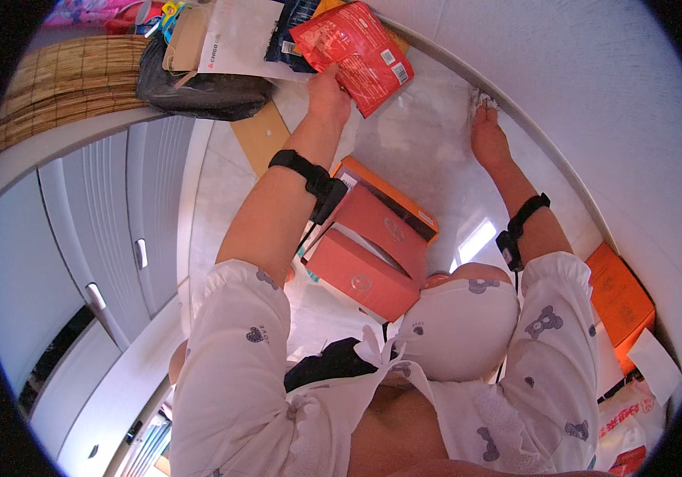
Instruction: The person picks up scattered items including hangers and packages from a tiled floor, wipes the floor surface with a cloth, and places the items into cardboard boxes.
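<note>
My left hand (329, 98) grips the lower left edge of a shiny red plastic packet (360, 56) bearing print and barcodes. The packet is held up beside a dark blue packet (290, 39) and a white cardboard box (239, 36). Far to the right, my right hand (490, 140) presses a crumpled white tissue or cloth (484, 100) against the pale tiled floor (430, 113), close to the baseboard (517, 110). The fingertips are partly lost in the cloth. Black straps circle both forearms.
Between my arms stand a pink box (358, 277) with a slit top and an orange-edged box (391, 200). A black plastic bag (203, 95) lies by a bamboo mat (72, 83). Grey cabinet doors (102, 208) line the left; an orange box (621, 298) sits by the right wall.
</note>
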`<control>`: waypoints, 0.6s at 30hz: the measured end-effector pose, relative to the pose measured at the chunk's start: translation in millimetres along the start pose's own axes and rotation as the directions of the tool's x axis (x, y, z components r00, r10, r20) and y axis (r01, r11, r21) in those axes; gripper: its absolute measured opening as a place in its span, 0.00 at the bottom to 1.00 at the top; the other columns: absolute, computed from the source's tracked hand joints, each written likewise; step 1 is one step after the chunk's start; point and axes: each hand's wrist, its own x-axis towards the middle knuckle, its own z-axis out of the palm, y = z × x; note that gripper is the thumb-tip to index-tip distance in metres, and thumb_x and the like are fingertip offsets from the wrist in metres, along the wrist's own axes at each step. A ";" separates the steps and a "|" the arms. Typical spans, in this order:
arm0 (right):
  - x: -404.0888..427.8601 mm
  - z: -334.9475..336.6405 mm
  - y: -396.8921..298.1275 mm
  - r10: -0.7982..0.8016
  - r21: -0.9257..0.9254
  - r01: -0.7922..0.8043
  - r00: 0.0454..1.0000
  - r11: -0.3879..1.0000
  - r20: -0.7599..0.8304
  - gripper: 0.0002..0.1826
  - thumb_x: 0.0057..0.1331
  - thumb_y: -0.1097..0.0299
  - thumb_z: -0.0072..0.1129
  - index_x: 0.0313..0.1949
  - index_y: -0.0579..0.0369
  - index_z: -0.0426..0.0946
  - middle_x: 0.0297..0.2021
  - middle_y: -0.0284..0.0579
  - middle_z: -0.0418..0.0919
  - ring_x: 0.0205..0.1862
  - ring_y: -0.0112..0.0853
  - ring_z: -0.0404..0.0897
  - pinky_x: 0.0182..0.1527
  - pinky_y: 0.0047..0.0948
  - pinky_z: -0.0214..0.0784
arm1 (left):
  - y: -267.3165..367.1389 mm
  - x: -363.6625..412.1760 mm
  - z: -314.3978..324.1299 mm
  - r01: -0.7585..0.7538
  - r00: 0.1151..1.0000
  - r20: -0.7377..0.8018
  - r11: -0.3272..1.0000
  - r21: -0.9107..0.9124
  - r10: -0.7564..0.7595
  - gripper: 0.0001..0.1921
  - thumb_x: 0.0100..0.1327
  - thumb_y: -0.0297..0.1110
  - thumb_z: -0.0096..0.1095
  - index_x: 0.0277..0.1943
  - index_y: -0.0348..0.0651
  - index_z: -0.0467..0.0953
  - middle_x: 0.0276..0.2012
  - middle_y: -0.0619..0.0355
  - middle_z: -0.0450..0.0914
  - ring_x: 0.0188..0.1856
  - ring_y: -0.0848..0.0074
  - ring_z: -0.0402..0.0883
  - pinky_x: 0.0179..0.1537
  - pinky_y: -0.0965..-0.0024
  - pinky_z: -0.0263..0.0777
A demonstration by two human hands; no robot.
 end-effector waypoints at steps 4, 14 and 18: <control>11.3 34.2 29.3 -0.130 -0.146 0.094 0.957 0.985 -0.259 0.31 0.58 0.78 0.40 0.61 0.71 0.45 0.61 0.63 0.50 0.56 0.50 0.64 0.51 0.38 0.67 | -1.0 -6.5 11.8 0.130 0.991 -0.034 0.990 -0.048 -0.132 0.17 0.64 0.32 0.46 0.54 0.36 0.60 0.52 0.50 0.67 0.53 0.64 0.67 0.57 0.61 0.61; 11.5 19.4 16.9 -0.038 0.130 0.070 0.972 0.989 -0.230 0.28 0.58 0.78 0.39 0.59 0.71 0.49 0.55 0.66 0.58 0.54 0.52 0.66 0.49 0.40 0.68 | -15.2 14.1 22.0 -0.021 0.998 -0.038 0.842 0.539 0.050 0.36 0.49 0.32 0.68 0.58 0.43 0.54 0.51 0.55 0.68 0.50 0.69 0.69 0.50 0.65 0.65; 18.7 27.8 19.2 -0.048 -0.034 0.043 0.985 0.999 -0.163 0.28 0.59 0.77 0.39 0.59 0.71 0.49 0.58 0.64 0.55 0.55 0.51 0.65 0.50 0.39 0.67 | -27.0 22.5 13.6 -0.105 0.994 0.027 0.952 0.287 0.101 0.32 0.47 0.29 0.70 0.54 0.49 0.60 0.49 0.58 0.70 0.54 0.70 0.67 0.55 0.62 0.60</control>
